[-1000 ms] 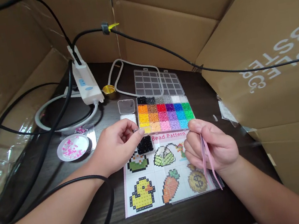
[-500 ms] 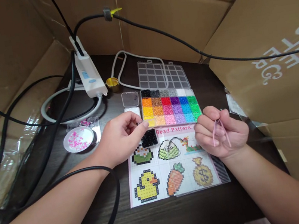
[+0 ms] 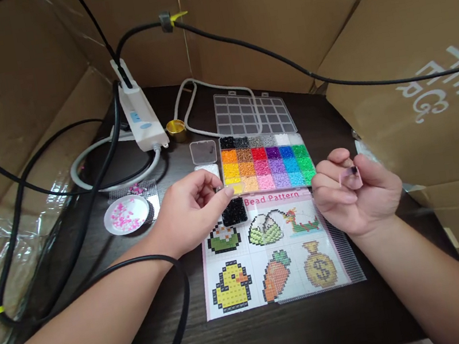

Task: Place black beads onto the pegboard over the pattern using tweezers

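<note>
My left hand [image 3: 192, 210] is closed in a pinch just above a small box of black beads [image 3: 234, 212]. Something small and dark shows between its fingertips, too little to name. In my right hand [image 3: 357, 192], fingers are curled round pink tweezers [image 3: 357, 179], seen almost end-on. Between the hands lies a sorting box of coloured beads [image 3: 268, 160], its clear divided lid [image 3: 253, 113] folded back behind it. A printed bead pattern sheet [image 3: 261, 297], with a duck, a carrot and other designs, lies in front, partly under a clear pegboard [image 3: 349, 252].
At left, a white dish [image 3: 111, 224] of pink and white beads rests partly on another pegboard [image 3: 152, 193]. Behind are a power strip [image 3: 142, 116] and a gold cup [image 3: 176, 131]. A black cable [image 3: 183, 295] loops over my left forearm. Cardboard walls [image 3: 266, 21] surround the table.
My right hand has turned, so the tweezers that hung with two legs downward now appear foreshortened. The view has shifted slightly; my left hand keeps its pinch near the black beads.
</note>
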{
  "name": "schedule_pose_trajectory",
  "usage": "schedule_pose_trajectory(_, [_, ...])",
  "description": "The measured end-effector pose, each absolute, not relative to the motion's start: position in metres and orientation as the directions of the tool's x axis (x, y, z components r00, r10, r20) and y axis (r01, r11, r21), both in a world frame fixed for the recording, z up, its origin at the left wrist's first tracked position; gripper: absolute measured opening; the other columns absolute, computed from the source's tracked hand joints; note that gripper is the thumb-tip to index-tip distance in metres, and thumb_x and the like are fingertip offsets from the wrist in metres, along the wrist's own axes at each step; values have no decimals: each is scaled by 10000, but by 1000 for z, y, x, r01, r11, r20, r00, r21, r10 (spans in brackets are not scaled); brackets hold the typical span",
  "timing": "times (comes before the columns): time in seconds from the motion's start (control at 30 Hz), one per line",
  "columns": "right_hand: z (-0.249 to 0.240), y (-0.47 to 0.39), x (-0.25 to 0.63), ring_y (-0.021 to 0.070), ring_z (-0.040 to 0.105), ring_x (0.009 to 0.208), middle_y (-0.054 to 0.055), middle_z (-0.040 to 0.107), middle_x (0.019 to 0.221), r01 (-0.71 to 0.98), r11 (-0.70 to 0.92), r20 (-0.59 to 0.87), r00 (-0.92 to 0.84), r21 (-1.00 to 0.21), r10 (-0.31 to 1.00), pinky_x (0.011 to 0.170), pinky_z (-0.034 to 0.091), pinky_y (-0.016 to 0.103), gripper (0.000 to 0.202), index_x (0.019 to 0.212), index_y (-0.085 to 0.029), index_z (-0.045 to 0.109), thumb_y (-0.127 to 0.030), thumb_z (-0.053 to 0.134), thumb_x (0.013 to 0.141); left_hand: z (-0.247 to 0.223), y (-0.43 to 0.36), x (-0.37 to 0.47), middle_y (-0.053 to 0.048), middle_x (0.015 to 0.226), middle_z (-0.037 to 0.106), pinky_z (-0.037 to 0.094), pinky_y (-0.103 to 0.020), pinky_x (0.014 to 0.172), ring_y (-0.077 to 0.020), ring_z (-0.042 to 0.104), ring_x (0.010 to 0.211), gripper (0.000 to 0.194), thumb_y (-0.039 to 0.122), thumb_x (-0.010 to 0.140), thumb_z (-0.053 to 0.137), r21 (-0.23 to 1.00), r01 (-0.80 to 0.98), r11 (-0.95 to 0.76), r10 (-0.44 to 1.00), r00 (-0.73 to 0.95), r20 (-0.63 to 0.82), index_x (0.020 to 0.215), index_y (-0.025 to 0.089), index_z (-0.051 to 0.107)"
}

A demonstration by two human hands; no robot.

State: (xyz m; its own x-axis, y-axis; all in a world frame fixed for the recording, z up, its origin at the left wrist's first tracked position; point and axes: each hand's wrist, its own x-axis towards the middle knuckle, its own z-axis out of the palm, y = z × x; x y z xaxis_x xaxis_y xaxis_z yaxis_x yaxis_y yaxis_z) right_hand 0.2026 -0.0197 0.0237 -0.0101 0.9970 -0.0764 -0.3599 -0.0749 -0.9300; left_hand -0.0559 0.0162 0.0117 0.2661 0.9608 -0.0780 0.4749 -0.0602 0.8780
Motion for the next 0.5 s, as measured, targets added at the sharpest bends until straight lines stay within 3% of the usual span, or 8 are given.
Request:
schedule_pose_trajectory(0.3, [23,-21,200,123,95,494,-47,194,585,-353,-45,-42,-17,-934,999,332,156,228,142,721,-370,654,-484,736,705,13,16,-54,19,597,529,359,-217,479,-96,457,524,269,398,763,661,880,472,-59,960,268,-79,877,155,646])
schedule_pose_trajectory(0.4, [24,-21,200,110,188,471,-35,330,586,-301,-31,-31,-6,-953,1000,339,261,224,155,709,-370,656,-516,697,743,13,16,-54,29,575,506,344,-212,464,-89,443,503,273,389,759,663,873,482,-75,960,271,-67,895,152,660])
schedule_pose_trajectory(0.5, [22,-21,196,95,404,504,-28,588,752,-335,-32,-31,-8,-942,999,451,470,271,152,742,-371,681,-493,763,701,12,16,-54,29,580,506,340,-214,465,-87,436,503,290,406,763,659,870,488,-74,964,260,-64,901,151,665])
